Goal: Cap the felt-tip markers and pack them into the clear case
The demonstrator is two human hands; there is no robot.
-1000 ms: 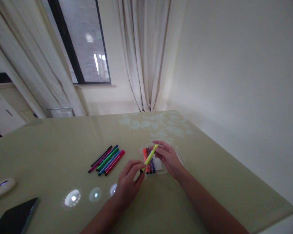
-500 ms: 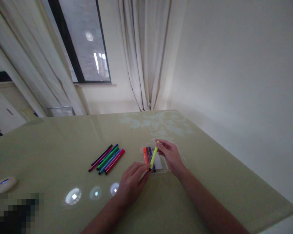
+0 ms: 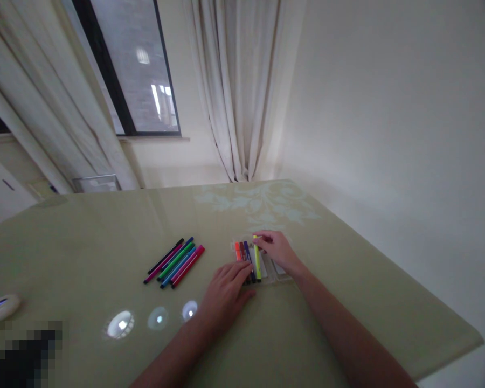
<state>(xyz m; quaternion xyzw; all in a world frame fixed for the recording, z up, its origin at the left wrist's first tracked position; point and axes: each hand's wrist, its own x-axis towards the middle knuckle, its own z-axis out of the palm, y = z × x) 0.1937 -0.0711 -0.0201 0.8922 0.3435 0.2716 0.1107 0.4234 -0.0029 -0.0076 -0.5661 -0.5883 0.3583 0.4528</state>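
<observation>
Holding the yellow pen (image 3: 257, 264) near its far end with the right hand (image 3: 278, 250), thumb and fingers closed narrow around it. Having this yellow pen above or in the clear box (image 3: 267, 281), just to the right of the dark blue pen (image 3: 247, 251) and almost in line with it. Cannot tell, from this view, about contact between the yellow pen and the bottom of the clear box. Having the left hand (image 3: 226, 291) at the near side, fingers straight and close together over the near ends of the orange pen (image 3: 237, 249), the brown pen (image 3: 243, 250) and the dark blue pen, with the thumb spread apart from them. Seeing farther left on the table (image 3: 105, 226), well apart from the clear box, a slanted group of pens (image 3: 177, 263) in black, purple, green, blue and red. Seeing behind the table a pale curtain (image 3: 242, 91) and a dark-framed window (image 3: 135, 64).
</observation>
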